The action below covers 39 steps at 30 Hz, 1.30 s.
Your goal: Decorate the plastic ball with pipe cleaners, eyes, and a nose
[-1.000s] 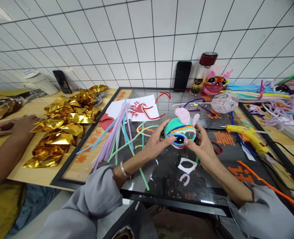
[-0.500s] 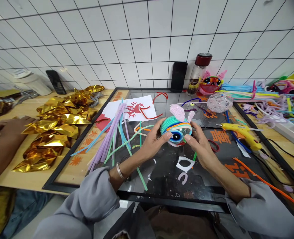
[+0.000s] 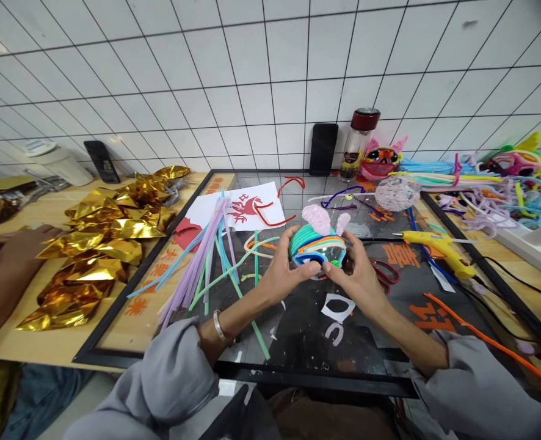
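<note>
A round animal head made of pipe cleaners (image 3: 308,240) is held up over the dark glass board. It has green, blue and orange bands, a blue-rimmed eye and two pink ears. My left hand (image 3: 285,269) grips its left side, the thumb across the eye. On the other side my right hand (image 3: 358,269) grips it, the thumb at the front and fingers behind. The two thumb tips nearly meet and hide part of the eye. Below lie a white paper piece with an oval hole (image 3: 337,307) and a small pale curved piece (image 3: 334,333).
Loose pipe cleaners (image 3: 201,263) lie to the left, beside gold foil (image 3: 101,244). A yellow glue gun (image 3: 439,249), dark red scissors (image 3: 384,275) and an orange pipe cleaner (image 3: 490,339) lie right. A glass bottle (image 3: 358,143) and phone (image 3: 323,150) stand behind. Another person's hand (image 3: 18,253) rests far left.
The pipe cleaner head has tilted in my hands, so the eye faces lower and is more covered. My thumbs have come closer together. The camera view has shifted slightly.
</note>
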Each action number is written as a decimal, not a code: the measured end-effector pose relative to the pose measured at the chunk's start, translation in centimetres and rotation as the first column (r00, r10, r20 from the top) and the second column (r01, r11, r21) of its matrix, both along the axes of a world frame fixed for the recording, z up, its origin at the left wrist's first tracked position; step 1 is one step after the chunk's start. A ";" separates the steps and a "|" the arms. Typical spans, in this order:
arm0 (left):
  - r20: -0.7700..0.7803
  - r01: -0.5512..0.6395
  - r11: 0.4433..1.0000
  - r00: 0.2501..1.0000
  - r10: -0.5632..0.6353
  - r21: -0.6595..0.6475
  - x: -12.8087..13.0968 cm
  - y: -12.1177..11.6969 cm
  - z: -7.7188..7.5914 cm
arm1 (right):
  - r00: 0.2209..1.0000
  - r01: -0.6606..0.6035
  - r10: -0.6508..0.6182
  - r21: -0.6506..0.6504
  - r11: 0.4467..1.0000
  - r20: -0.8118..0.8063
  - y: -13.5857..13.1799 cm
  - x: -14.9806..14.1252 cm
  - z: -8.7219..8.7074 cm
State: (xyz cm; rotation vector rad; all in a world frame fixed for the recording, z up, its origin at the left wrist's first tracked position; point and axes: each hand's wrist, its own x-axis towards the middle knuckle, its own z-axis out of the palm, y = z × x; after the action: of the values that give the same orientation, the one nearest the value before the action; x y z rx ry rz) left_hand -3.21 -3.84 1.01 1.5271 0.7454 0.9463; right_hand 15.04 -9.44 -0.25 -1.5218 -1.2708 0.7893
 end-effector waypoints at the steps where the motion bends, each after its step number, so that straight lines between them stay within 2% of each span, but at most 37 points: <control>1: -0.037 -0.019 1.000 0.999 0.019 -0.010 0.0 -0.1 0.1 | 1.000 0.013 -0.013 -0.019 1.000 0.001 -0.1 -0.2 0.2; 5: -0.173 -0.108 0.994 0.979 0.109 0.014 0.1 -0.4 0.2 | 0.999 0.007 -0.008 -0.040 0.999 -0.038 -0.1 -0.9 0.3; 9: -0.199 -0.114 0.992 0.972 0.121 0.046 -0.2 -0.4 0.3 | 0.997 -0.011 0.006 -0.064 0.998 -0.083 0.0 -1.0 0.2; 15: -0.200 -0.044 0.991 0.977 0.068 0.123 -0.5 0.0 0.2 | 0.993 0.008 -0.017 -0.078 0.997 -0.115 0.3 -1.0 0.2; 21: -0.186 -0.028 0.995 0.981 0.045 0.095 -0.5 0.3 0.1 | 0.981 -0.030 0.009 -0.102 0.994 -0.193 0.1 -0.7 0.3; 26: -0.108 -0.029 0.997 0.994 0.037 0.075 -0.4 0.5 -0.6 | 0.951 -0.093 0.057 -0.107 0.990 -0.305 -0.2 -0.7 0.9; 30: -0.074 -0.040 0.998 0.996 0.043 0.044 -0.5 0.6 -0.8 | 0.936 -0.075 0.020 -0.143 0.987 -0.351 -0.1 -0.8 1.1; 34: -0.090 -0.041 0.998 0.995 0.045 0.043 -0.5 0.4 -0.6 | 0.930 -0.061 0.000 -0.154 0.986 -0.368 -0.1 -1.0 1.1; 39: -0.081 -0.082 0.996 0.993 0.084 0.025 -0.2 0.1 -0.3 | 0.949 -0.062 0.016 -0.135 0.989 -0.315 -0.1 -1.1 0.4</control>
State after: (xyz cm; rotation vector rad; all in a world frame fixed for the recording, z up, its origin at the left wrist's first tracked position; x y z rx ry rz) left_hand -3.39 -3.74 0.75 1.5710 0.8657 0.9607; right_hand 13.91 -9.53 0.20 -1.4174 -1.0270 1.1211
